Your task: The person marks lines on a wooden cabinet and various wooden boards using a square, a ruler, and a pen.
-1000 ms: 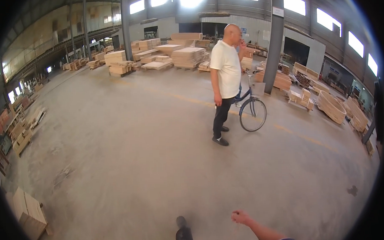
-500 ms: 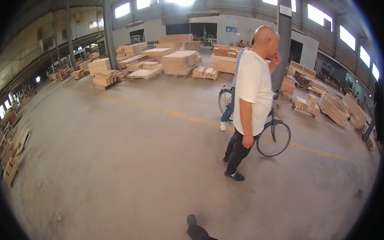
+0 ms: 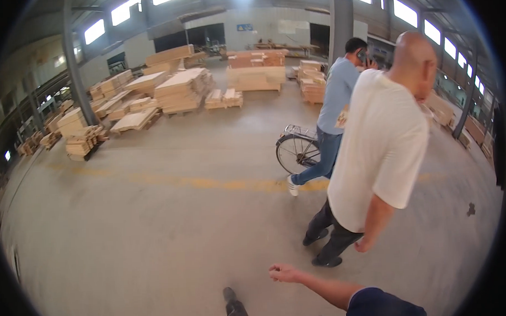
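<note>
My right hand [image 3: 283, 272] reaches in from the lower right on a bare forearm, below a short navy sleeve. Its fingers are loosely curled, with no held thing visible, and it hangs over the concrete floor. My left hand is out of the picture. One of my dark shoes [image 3: 230, 295] shows at the lower edge. Nearest to my right hand is a person in a white T-shirt [image 3: 378, 148], standing just to the right. Beyond, a person in a light blue shirt [image 3: 335, 96] holds a phone [image 3: 362, 56] to the head, beside a bicycle [image 3: 297, 151].
Stacks of pale wooden boards [image 3: 183, 88] line the far left and middle. More timber [image 3: 256, 77] stands along the back wall. Grey steel columns [image 3: 342, 29] rise from the floor. A yellow line [image 3: 220, 185] crosses the concrete. A small dark object [image 3: 471, 209] lies at the right.
My view has turned right and come closer to the two people. My right forearm and hand have come into view, while a hand at the lower edge has left it.
</note>
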The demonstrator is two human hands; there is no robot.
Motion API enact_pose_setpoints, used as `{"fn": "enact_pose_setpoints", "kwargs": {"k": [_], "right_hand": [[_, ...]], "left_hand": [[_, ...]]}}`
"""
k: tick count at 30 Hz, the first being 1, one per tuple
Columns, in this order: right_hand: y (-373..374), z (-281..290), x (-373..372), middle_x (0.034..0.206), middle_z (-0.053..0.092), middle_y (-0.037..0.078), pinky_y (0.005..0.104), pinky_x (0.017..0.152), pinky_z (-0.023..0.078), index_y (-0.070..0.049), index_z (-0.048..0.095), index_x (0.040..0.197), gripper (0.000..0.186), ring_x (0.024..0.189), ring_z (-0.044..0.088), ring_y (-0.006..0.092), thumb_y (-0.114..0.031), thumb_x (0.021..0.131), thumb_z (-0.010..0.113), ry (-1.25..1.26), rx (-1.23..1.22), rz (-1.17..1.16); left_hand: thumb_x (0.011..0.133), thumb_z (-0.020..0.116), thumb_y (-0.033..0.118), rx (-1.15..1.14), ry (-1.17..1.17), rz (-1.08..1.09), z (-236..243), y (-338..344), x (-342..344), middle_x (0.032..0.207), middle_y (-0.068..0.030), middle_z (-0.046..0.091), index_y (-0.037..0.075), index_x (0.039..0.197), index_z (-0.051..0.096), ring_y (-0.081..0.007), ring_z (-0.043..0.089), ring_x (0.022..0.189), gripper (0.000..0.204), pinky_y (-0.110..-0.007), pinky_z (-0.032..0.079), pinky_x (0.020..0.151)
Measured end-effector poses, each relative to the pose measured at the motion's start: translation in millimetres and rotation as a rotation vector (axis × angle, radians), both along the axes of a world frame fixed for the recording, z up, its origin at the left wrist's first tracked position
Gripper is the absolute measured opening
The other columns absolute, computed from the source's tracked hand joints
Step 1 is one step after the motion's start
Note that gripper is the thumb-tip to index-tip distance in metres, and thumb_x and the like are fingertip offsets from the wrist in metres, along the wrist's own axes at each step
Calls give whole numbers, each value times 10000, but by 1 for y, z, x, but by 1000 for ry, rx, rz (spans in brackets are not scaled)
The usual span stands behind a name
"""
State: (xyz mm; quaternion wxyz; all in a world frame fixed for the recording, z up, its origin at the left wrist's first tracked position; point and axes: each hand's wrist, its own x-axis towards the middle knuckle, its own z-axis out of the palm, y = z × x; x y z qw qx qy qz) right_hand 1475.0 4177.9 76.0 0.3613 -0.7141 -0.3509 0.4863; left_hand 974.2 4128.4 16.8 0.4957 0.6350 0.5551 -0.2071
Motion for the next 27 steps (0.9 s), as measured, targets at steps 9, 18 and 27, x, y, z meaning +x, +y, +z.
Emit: {"fn": "enact_pose_setpoints", "kwargs": {"k": [9, 18, 27], "right_hand": [[156, -116, 120, 988, 741, 79, 363, 685, 561, -102, 708, 1200, 458, 845, 700, 198, -481, 963, 609, 8, -723, 346], [392, -173, 372, 1155, 737, 76, 392, 728, 594, -64, 687, 1285, 529, 978, 715, 212, -465, 943, 650, 111, -874, 76], [880, -13, 689, 1096, 741, 116, 346, 749, 590, 6, 609, 1325, 486, 900, 729, 194, -300, 951, 652, 185, -183, -414]], "left_hand": [[963, 560, 278, 239, -103, 310, 50, 596, 127, 1382, -252, 611, -21, 1333, 623, -376, 567, 1271, 479, -477, 453, 1091], [916, 642, 282, 550, -277, 336, 41, 1010, 392, 1280, -214, 670, -36, 1290, 657, -310, 628, 1143, 491, -490, 515, 969], [948, 636, 339, -113, -45, 68, 17, 1094, 670, 991, -152, 733, -7, 1295, 637, -311, 671, 921, 490, -464, 558, 788]]}}
